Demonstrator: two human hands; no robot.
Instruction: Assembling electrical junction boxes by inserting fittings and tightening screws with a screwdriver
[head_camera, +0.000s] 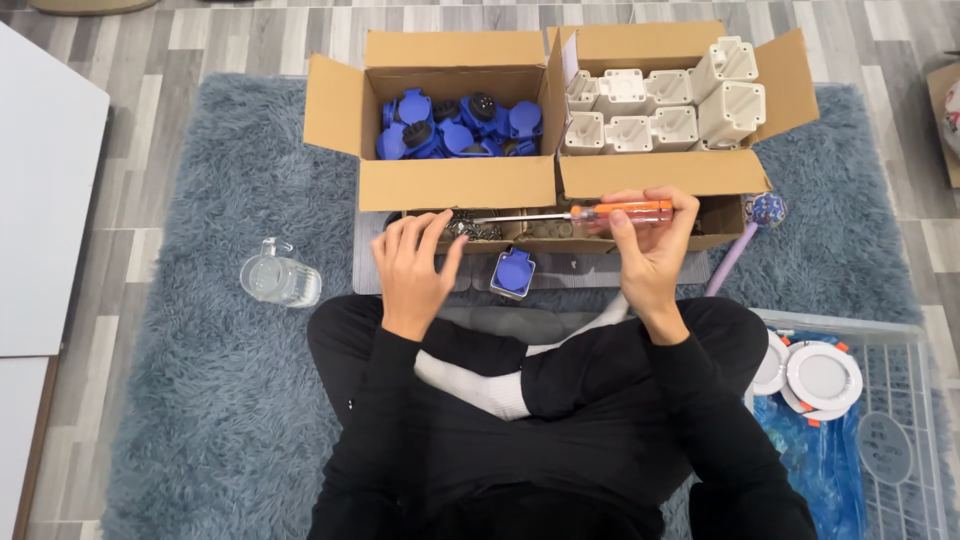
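- Right hand (648, 250): closed around the orange handle of a screwdriver (575, 214), shaft lying level and pointing toward the left hand.
- Left hand (412, 268): open, fingers spread, holding nothing; fingertips near the screwdriver's tip, over a low tray of small metal parts (473, 229).
- Blue socket cover (514, 271): lay on the grey mat between the two hands, touched by neither.
- Left cardboard box (452, 108): held blue covers.
- Right cardboard box (660, 108): held white plastic housings.
- Clear glass jug (279, 278): on its side on the shaggy rug (230, 400), well apart from the left hand.
- Wire basket (890, 400): beside the right knee, holding round white lamps.
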